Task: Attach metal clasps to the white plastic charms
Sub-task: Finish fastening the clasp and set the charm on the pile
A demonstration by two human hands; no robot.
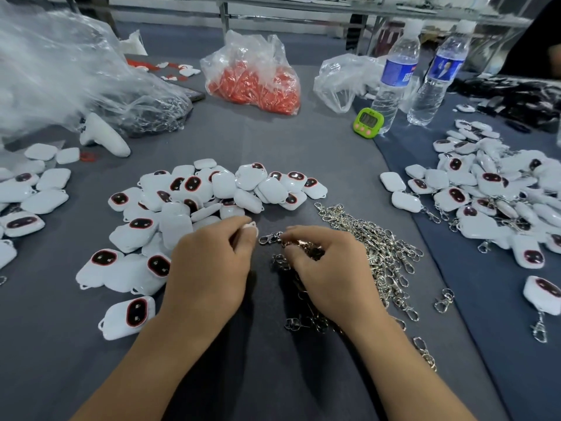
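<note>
1. White charms lie in three spreads on the grey table (303,153), each too many and too overlapped to count. There is a middle pile (212,189) just beyond the hands, a left group (45,202), and a right group (485,196) where several carry metal clasps.
2. One heap of loose clasps (382,247) lies right of the hands, tangled past counting. A few strays lie apart at its near edge.
3. Two water bottles (394,77) stand upright at the far right, with one green timer (368,122) just beside them.
4. One bag of red pieces (255,83) and two clear plastic bags (60,71) lie at the back.
5. The left hand (212,265) has its fingers curled and pinches one white charm (250,228) at the fingertips. Most of that charm is hidden.
6. The right hand (328,268) is curled over the heap's left edge. Its fingertips pinch one clasp (269,238) that points towards the held charm. The two are close, but whether they touch cannot be told.
</note>
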